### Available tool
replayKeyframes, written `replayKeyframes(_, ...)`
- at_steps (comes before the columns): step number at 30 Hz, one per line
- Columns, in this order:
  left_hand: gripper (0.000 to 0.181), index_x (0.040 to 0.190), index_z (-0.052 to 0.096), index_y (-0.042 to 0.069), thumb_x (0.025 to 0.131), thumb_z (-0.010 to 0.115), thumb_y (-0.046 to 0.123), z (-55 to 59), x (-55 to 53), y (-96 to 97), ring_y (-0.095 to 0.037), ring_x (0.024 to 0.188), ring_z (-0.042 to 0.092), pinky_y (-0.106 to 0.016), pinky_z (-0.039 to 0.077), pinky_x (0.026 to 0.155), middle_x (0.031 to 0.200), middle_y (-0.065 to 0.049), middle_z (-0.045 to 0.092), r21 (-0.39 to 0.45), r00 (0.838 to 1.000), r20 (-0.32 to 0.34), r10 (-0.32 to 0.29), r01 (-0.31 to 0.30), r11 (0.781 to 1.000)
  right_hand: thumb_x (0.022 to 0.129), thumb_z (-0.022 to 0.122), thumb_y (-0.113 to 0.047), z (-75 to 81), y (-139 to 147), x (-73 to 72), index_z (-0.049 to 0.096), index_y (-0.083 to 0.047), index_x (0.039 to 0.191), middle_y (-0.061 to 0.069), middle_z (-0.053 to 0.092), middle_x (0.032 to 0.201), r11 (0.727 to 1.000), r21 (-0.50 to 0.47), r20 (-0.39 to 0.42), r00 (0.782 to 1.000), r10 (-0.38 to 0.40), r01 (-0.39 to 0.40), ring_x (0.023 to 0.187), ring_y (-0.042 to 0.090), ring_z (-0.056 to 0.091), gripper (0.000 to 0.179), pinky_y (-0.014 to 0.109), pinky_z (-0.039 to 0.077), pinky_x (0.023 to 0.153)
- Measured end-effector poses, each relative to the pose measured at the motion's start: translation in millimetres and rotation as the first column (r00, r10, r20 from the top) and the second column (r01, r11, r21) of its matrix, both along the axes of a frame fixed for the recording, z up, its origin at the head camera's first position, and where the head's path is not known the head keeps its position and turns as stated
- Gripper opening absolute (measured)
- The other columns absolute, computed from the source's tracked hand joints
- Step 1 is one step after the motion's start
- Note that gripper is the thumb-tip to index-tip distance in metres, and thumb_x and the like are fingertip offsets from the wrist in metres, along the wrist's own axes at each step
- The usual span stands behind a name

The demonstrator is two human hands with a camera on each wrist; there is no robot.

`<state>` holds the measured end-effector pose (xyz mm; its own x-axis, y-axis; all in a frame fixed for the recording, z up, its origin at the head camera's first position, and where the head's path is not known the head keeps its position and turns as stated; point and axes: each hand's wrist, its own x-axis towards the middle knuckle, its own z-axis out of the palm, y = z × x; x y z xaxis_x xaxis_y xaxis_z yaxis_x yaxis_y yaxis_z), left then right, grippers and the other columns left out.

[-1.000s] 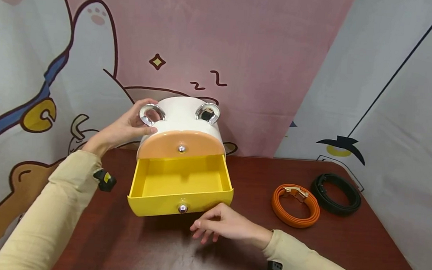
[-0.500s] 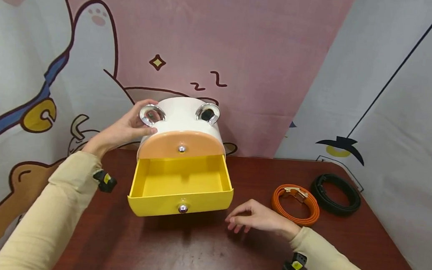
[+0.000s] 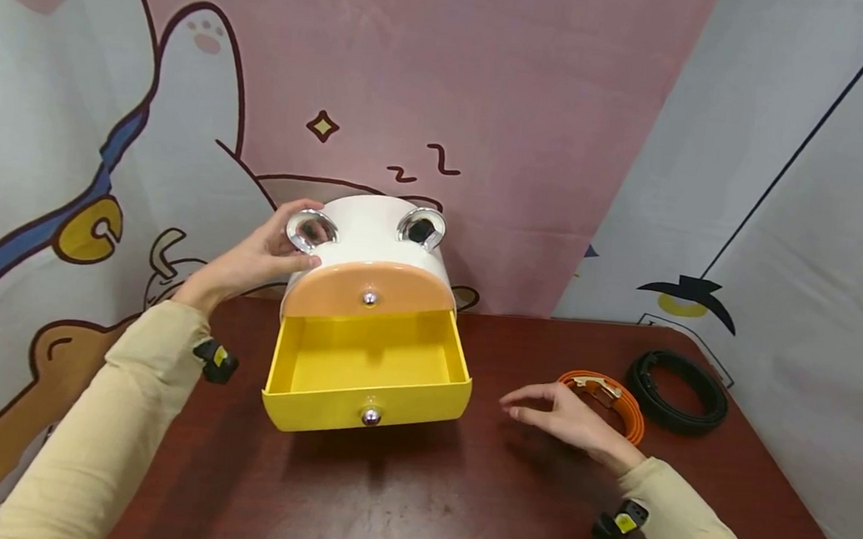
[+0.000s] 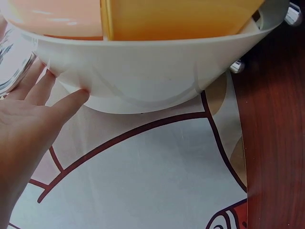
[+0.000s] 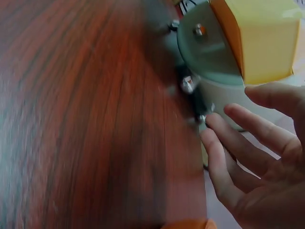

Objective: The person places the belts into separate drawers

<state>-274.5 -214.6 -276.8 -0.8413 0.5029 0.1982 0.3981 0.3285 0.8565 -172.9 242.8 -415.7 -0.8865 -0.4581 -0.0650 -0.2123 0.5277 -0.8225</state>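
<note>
Head view: left hand (image 3: 262,249) grips cabinet (image 3: 366,236), likely bracing it, drawer (image 3: 372,366) out; right hand (image 3: 571,417) loosely spread, right of cabinet.

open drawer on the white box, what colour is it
The open drawer is bright yellow, seen best in the head view.

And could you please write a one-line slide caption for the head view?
The left hand grips a white cabinet, its yellow drawer open, while the right hand hovers near a coiled orange belt.
</note>
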Motion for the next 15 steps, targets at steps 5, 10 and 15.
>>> replayKeyframes(5,0.074,0.149,0.020,0.022,0.092,0.066,0.007,-0.6,0.3,0.4,-0.025,0.092,0.059,-0.031,0.050,0.077,0.122,-0.016,0.048,0.016,1.000,0.013,-0.007,0.007,1.000,0.094,0.065,-0.030,-2.1,18,2.2,0.067,-0.008,0.121,0.005,0.064,0.120,0.991,0.005,-0.066,0.989,-0.134,0.135,0.118,0.029,0.053,0.035,0.052,0.042,0.095)
replayKeyframes(10,0.072,0.148,0.023,0.024,0.092,0.066,0.006,-1.5,-0.6,0.1,-0.025,0.094,0.058,-0.030,0.049,0.078,0.122,-0.014,0.047,0.020,1.000,-0.007,-0.018,0.018,1.000,0.094,0.065,-0.026,-5.0,34,2.9,0.066,-0.007,0.123,0.011,0.061,0.126,0.981,-0.047,-0.136,0.972,-0.193,0.189,0.121,0.034,0.049,0.034,0.058,0.036,0.098)
replayKeyframes(15,0.072,0.148,0.022,0.023,0.092,0.065,0.004,-2.0,-0.8,0.1,-0.025,0.100,0.058,-0.029,0.048,0.083,0.123,-0.014,0.047,0.026,0.999,-0.016,-0.028,0.028,0.999,0.094,0.065,-0.024,-8.0,49,2.4,0.064,-0.007,0.125,0.011,0.060,0.127,0.970,-0.061,-0.174,0.955,-0.241,0.234,0.119,0.033,0.051,0.035,0.045,0.044,0.094)
